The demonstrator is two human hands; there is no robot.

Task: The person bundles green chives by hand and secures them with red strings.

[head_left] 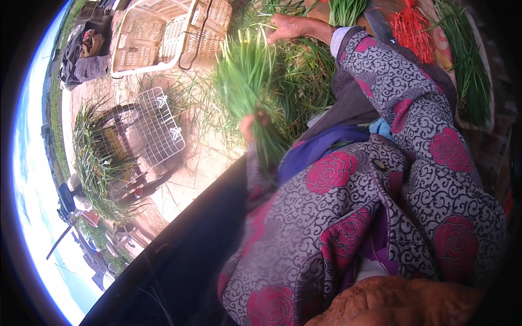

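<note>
A bunch of long green chives [247, 76] fans out at the upper middle, its pale ends pointing up and away from me. My left hand [254, 125] is closed around the lower part of it, and leaves trail down toward my lap. The bunch and this hand are slightly blurred. Beside the pale ends, my right hand [293, 28] has its fingers curled together, with a thin pale stalk jutting out at the fingertips. What else lies inside these fingers is hidden. A heap of loose green and yellowed leaves [304, 73] lies below my right wrist.
A pale plastic crate [147, 43] stands at the upper left, a white wire rack [162, 127] below it. Further left, cut leaves [89, 157] hang over a framework. Red ties [410, 32] and chive bunches [462, 60] lie at the upper right.
</note>
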